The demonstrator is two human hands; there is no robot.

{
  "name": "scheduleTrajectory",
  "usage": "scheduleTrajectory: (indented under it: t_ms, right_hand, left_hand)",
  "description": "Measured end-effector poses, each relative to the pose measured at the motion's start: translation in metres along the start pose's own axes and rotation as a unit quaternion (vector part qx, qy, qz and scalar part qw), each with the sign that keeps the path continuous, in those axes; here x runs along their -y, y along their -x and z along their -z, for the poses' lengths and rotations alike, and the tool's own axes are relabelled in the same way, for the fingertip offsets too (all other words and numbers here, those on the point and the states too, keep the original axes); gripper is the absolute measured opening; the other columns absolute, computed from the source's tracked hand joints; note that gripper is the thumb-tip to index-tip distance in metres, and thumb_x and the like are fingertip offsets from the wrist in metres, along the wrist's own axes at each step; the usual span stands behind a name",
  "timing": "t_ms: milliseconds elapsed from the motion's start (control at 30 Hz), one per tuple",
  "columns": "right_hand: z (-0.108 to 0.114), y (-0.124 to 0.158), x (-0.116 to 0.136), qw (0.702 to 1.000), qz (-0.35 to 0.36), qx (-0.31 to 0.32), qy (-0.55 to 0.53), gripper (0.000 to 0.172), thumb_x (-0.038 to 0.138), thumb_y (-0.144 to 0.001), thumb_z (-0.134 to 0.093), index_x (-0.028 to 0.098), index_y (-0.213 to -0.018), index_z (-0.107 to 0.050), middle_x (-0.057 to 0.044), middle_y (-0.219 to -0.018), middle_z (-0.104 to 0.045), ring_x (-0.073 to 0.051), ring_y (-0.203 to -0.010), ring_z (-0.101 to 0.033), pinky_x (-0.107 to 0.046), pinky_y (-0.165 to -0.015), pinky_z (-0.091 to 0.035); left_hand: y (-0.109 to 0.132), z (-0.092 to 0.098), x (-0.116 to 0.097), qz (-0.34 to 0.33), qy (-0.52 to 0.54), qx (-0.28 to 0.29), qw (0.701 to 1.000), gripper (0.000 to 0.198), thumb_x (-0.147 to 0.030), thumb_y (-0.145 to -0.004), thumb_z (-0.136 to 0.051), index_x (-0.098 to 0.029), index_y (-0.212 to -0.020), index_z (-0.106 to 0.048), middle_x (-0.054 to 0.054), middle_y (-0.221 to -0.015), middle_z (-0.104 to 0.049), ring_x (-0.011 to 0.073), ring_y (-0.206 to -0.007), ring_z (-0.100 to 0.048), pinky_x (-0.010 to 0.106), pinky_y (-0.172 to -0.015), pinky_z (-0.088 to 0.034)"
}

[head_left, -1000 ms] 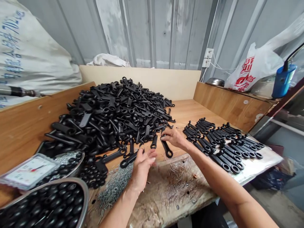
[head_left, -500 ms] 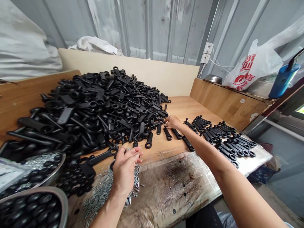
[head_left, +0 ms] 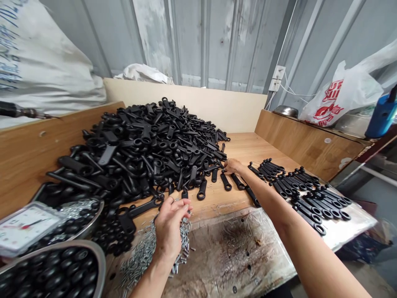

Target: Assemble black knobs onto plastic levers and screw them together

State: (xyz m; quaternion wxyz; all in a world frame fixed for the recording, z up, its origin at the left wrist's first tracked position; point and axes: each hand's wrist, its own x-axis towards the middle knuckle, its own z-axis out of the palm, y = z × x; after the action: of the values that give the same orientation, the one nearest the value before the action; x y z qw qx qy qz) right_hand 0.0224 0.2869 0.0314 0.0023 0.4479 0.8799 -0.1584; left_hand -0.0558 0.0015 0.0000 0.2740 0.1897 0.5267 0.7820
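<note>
The left hand (head_left: 170, 231) is cupped at a spill of silver screws (head_left: 145, 252) near the tabletop's (head_left: 235, 198) front edge, well apart from the right hand (head_left: 233, 166), its fingertips at the heap of black ring-ended handles (head_left: 149, 145).

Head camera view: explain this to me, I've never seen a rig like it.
This picture comes from a camera worn on a person's head, looking down at their own two bare hands. On the wooden bench lies a big heap of black ring-ended parts, with more laid in close rows to the right. The right hand is at the heap's edge. The left hand is curled over spilled silver pins; whether it holds any is unclear. A dial scale and a steel bowl sit at the left.
</note>
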Motion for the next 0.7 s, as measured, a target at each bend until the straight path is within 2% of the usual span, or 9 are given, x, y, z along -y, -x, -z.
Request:
scheduleTrajectory:
  t_ms: [167,300,367,400,467,567,633,700]
  right_hand:
    - [0.004,0.000,-0.004,0.988,0.016,-0.063,-0.137,0.019,0.029,-0.088,-0.055,0.010,-0.090,-0.059,-0.003,-0.089,-0.060,-0.014,-0.076,-0.058,-0.029,-0.066,-0.050]
    - [0.030,0.012,0.007,0.956,0.027,-0.120,-0.268,0.018,0.026,-0.090,-0.051,0.010,-0.086,-0.057,-0.001,-0.075,-0.058,-0.009,-0.060,-0.054,-0.022,-0.055,-0.047]
    - [0.044,0.027,0.019,0.935,0.043,-0.133,-0.327,0.015,0.019,-0.089,-0.048,0.009,-0.083,-0.057,0.000,-0.065,-0.055,-0.008,-0.053,-0.051,-0.019,-0.050,-0.042]
    - [0.049,0.037,0.026,0.925,0.056,-0.131,-0.353,0.013,0.017,-0.087,-0.048,0.009,-0.082,-0.057,0.001,-0.061,-0.054,-0.007,-0.051,-0.050,-0.018,-0.049,-0.041]
    - [0.049,0.065,0.043,0.909,0.083,-0.109,-0.394,0.010,0.015,-0.081,-0.052,0.009,-0.079,-0.059,0.002,-0.055,-0.053,-0.007,-0.049,-0.049,-0.017,-0.048,-0.039]
    - [0.025,0.116,0.071,0.886,0.126,-0.046,-0.444,0.005,0.016,-0.071,-0.060,0.011,-0.071,-0.062,0.002,-0.053,-0.055,-0.008,-0.049,-0.051,-0.018,-0.049,-0.040]
    - [-0.001,0.151,0.087,0.823,0.193,0.032,-0.534,0.005,0.016,-0.068,-0.062,0.012,-0.067,-0.062,0.003,-0.052,-0.055,-0.008,-0.048,-0.048,-0.018,-0.048,-0.038]
    - [-0.025,0.179,0.096,0.773,0.209,0.067,-0.595,0.005,0.018,-0.066,-0.063,0.013,-0.067,-0.062,0.003,-0.058,-0.056,-0.007,-0.051,-0.048,-0.017,-0.050,-0.039]
  left_hand:
    - [0.000,0.002,0.005,-0.027,-0.041,0.005,0.999,0.039,-0.032,-0.063,-0.066,-0.011,-0.092,-0.052,0.008,-0.081,-0.062,0.0175,-0.068,-0.057,0.026,-0.055,-0.041]
    - [0.000,0.004,0.008,-0.056,-0.095,0.016,0.994,0.031,-0.035,-0.067,-0.062,-0.013,-0.087,-0.055,0.007,-0.080,-0.062,0.0185,-0.068,-0.057,0.028,-0.057,-0.042]
    - [0.001,0.005,0.010,-0.105,-0.150,0.015,0.983,0.029,-0.036,-0.071,-0.060,-0.015,-0.090,-0.056,0.007,-0.081,-0.062,0.0194,-0.069,-0.058,0.030,-0.062,-0.044]
    - [0.002,0.004,0.011,-0.150,-0.189,0.013,0.970,0.028,-0.035,-0.072,-0.059,-0.016,-0.092,-0.057,0.007,-0.084,-0.063,0.0204,-0.073,-0.058,0.031,-0.067,-0.044]
    - [0.004,0.002,0.011,-0.268,-0.265,0.007,0.926,0.032,-0.031,-0.072,-0.060,-0.017,-0.101,-0.056,0.010,-0.098,-0.061,0.0237,-0.092,-0.056,0.034,-0.082,-0.042]
    - [0.006,0.000,0.011,-0.415,-0.334,0.010,0.846,0.051,-0.027,-0.068,-0.065,-0.014,-0.115,-0.049,0.016,-0.121,-0.049,0.0279,-0.118,-0.040,0.039,-0.101,-0.028]
    - [0.006,0.001,0.014,-0.463,-0.359,0.011,0.810,0.056,-0.031,-0.068,-0.065,-0.011,-0.117,-0.046,0.019,-0.122,-0.046,0.0302,-0.121,-0.037,0.041,-0.102,-0.025]
    - [0.003,0.005,0.019,-0.475,-0.378,0.024,0.794,0.046,-0.036,-0.073,-0.060,-0.012,-0.110,-0.049,0.017,-0.108,-0.054,0.0290,-0.107,-0.048,0.038,-0.092,-0.034]
